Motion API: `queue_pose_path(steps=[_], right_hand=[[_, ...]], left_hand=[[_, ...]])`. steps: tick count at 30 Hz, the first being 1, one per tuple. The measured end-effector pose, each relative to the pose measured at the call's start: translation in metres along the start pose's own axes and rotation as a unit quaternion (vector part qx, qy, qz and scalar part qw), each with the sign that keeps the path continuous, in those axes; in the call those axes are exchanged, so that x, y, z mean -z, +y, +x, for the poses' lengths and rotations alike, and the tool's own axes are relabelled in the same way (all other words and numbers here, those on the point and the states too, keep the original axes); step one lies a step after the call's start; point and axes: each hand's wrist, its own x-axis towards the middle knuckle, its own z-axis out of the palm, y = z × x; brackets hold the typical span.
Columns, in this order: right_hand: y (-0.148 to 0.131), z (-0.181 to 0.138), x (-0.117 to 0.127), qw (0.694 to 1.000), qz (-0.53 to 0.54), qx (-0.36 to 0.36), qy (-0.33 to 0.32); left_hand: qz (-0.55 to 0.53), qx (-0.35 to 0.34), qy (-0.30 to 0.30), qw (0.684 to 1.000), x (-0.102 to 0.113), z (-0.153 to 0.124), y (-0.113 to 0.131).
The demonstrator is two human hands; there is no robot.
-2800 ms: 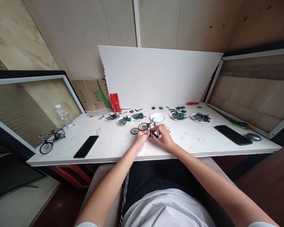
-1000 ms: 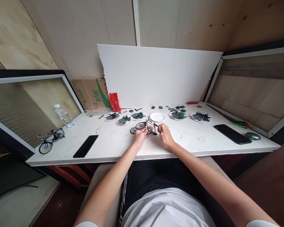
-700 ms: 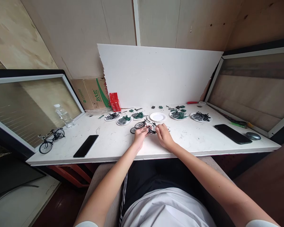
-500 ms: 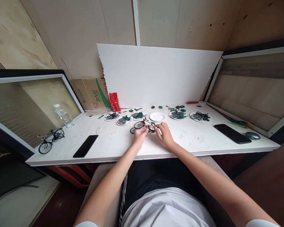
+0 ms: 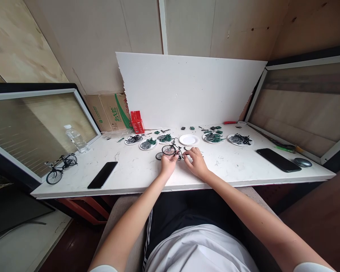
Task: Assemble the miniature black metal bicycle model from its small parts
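Note:
A small black model bicycle is tilted above the white table, its spoked front wheel toward the left. My left hand is closed around its lower part, so some of the frame is hidden. The fingers of my right hand are pinched at the bicycle's right end; any tiny piece between them is too small to make out. A separate spoked wheel shows just left of my left hand. An assembled model bicycle stands at the table's far left.
Behind my hands are an empty white plate and several plates of black and green parts, such as the right-hand plate. A phone lies left, a black phone right beside a mouse. A bottle stands back left.
The model bicycle has shifted slightly right and tilted more steeply in my left hand. My right fingertips have moved a little to the left and down along its right end.

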Motion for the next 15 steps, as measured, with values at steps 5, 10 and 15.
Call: queue_pose_path(steps=[5, 10, 15], right_hand=[[0.0014, -0.0001, -0.0007, 1.0, 0.0, -0.008, -0.004], [0.003, -0.0005, -0.0018, 1.0, -0.002, -0.014, -0.005], [0.0022, -0.0003, -0.0018, 1.0, -0.007, -0.013, -0.003]], left_hand=[[0.031, -0.011, -0.007, 0.999, -0.0014, -0.0008, 0.0007], [0.055, -0.018, -0.01, 0.998, -0.0014, -0.0008, -0.0004], [0.056, -0.017, -0.008, 0.998, -0.0006, -0.0005, -0.0014]])
